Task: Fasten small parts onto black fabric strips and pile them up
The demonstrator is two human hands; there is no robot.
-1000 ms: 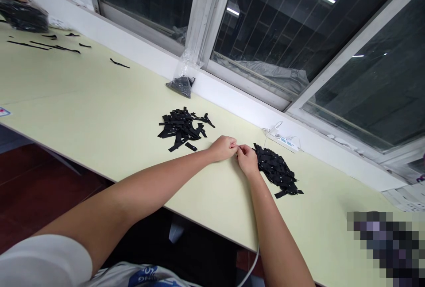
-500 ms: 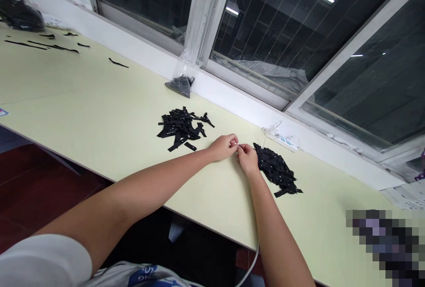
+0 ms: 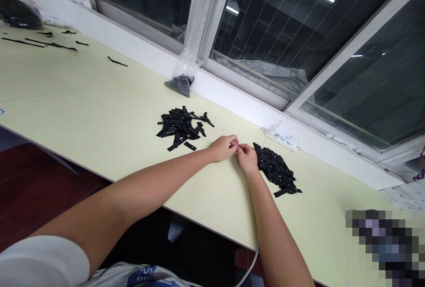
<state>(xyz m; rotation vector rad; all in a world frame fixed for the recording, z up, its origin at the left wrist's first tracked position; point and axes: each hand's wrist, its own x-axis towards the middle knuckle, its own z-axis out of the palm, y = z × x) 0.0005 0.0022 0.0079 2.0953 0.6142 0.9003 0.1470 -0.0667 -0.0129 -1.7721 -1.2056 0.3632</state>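
- On the pale yellow-green tabletop, between two heaps, the left hand and right hand meet fingertip to fingertip, both forearms stretched forward and resting low.
- Both hands pinch one tiny dark piece between them; what it is cannot be told.
- The loose pile of black flat strips lies just left of the left hand.
- The denser heap of black strips touches the right hand's far side.
- A clear plastic bag of dark bits leans at the window sill.
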